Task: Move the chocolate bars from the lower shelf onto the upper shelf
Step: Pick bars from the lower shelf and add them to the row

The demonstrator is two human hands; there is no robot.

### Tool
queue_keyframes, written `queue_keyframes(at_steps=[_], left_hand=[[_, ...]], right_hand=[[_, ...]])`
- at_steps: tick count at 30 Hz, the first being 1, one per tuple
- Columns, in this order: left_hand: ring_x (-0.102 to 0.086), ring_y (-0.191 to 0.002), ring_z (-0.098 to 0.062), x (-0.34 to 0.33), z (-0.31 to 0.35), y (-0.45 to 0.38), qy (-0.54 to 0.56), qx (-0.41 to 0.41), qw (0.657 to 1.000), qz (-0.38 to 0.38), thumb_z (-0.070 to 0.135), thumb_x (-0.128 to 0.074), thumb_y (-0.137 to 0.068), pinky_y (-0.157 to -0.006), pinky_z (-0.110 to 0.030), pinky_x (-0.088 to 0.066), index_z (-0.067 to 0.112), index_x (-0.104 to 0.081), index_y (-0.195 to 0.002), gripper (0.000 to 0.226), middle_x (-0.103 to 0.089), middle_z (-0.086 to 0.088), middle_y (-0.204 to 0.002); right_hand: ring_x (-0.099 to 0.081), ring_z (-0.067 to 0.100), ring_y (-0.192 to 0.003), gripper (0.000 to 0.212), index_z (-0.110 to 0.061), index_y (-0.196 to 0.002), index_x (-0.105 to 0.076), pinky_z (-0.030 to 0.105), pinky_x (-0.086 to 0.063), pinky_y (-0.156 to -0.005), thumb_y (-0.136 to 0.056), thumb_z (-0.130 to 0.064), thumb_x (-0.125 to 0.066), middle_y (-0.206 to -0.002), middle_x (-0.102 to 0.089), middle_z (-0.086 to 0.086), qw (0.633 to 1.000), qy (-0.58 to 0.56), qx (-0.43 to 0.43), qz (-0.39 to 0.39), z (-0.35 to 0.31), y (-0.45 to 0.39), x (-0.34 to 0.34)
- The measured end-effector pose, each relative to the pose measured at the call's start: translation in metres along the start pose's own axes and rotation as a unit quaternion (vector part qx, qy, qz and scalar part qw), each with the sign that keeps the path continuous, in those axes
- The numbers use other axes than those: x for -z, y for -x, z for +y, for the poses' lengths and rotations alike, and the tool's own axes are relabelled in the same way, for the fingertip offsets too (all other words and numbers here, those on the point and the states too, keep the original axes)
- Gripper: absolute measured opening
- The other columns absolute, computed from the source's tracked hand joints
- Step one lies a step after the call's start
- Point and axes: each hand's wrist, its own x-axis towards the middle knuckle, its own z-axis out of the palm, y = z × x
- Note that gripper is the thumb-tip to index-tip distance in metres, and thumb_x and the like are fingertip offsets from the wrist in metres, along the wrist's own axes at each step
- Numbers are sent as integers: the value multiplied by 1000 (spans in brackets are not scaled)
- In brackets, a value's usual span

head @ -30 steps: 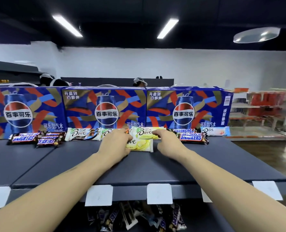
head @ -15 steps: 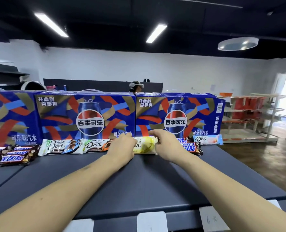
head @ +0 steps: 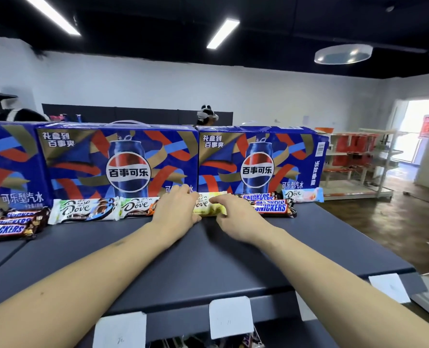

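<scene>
Your left hand (head: 177, 209) and right hand (head: 236, 217) each pinch the pale yellow wrapped chocolate bar (head: 209, 206) (fingers curled) on the dark grey upper shelf (head: 208, 259).

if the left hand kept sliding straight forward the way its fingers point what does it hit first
Most likely the blue Pepsi carton standing right behind the row of bars. The left hand already rests on the yellow Dove chocolate bar, fingertips seemingly almost at the carton's face; depth is hard to judge.

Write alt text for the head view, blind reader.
Both hands, left hand and right hand, hold a pale yellow Dove chocolate bar on the dark grey upper shelf, in a row of Dove and Snickers bars before blue Pepsi cartons.
</scene>
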Motion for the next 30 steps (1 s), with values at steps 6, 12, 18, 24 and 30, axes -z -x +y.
queue_keyframes(at_steps=[6,12,18,24,30], left_hand=[[-49,-112,-23,31,18,40,-19,0,1000,20,51,-53,-89,-88,-35,-42,23,-54,-126,46,-54,-2,-116],[-49,-114,-26,67,54,109,-16,15,999,-26,45,-47,-92,-88,-38,-43,23,-53,-128,43,-54,-4,-119],[-52,-108,-25,84,85,188,-20,39,999,-16,39,-44,-93,-82,-37,-43,25,-53,-127,38,-55,-2,-119],[-57,-85,-24,92,99,260,23,-1,999,42,32,-52,-89,-72,-36,-46,21,-66,-99,21,-59,0,-92],[-55,-93,-23,57,98,308,13,13,999,-35,38,-48,-91,-76,-35,-47,22,-62,-112,29,-57,-1,-104]], right_hand=[[-46,21,-131,46,-18,-140,-49,32,-36,-109,-96,-32,-53,-144,-50,1,1000,0,28,7,-11,37,2],[-35,18,-140,52,-20,-144,-45,33,-28,-115,-96,-40,-48,-150,-43,-2,998,6,65,-21,-23,99,5],[-23,12,-146,51,-18,-146,-43,27,-19,-117,-98,-35,-49,-156,-34,1,997,-17,81,-5,-25,182,-2],[-23,8,-145,41,-22,-138,-53,20,-16,-116,-97,-25,-51,-151,-41,-8,987,-24,142,71,-22,242,-21],[-33,6,-140,39,-24,-135,-55,21,-26,-115,-96,-21,-51,-145,-48,-9,990,-61,120,29,-16,272,-77]])
